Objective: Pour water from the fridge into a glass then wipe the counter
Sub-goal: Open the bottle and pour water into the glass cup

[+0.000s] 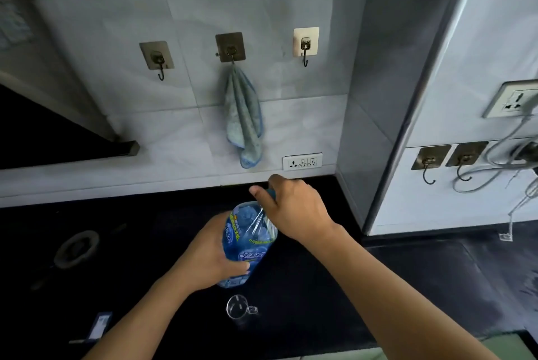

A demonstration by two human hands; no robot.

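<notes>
View: head camera, looking down at a dark counter (305, 287) against a tiled wall.
Water bottle (251, 243): clear blue plastic with a printed label, just below frame centre, over the counter. Whether its base rests on the counter cannot be told.
Left hand (214, 257): wrapped round the bottle's body from its 9 o'clock side, thumb across the label.
Right hand (292, 208): curled over the bottle's top at its 1 o'clock, fingers closed round the blue cap (271, 193), which is mostly hidden.
Glass (237, 307): clear, small side handle, upright on the counter at the bottle's 6 o'clock, just beside it and apart from both hands.
Cloth (244, 115): blue-green, hanging from the middle wall hook (230, 48), at the bottle's 12 o'clock, well apart.
Socket strip (302, 161): white, on the wall at the cloth's 4 o'clock.
Metal ring (76, 249): set in the counter at the bottle's 9 o'clock, well apart.
</notes>
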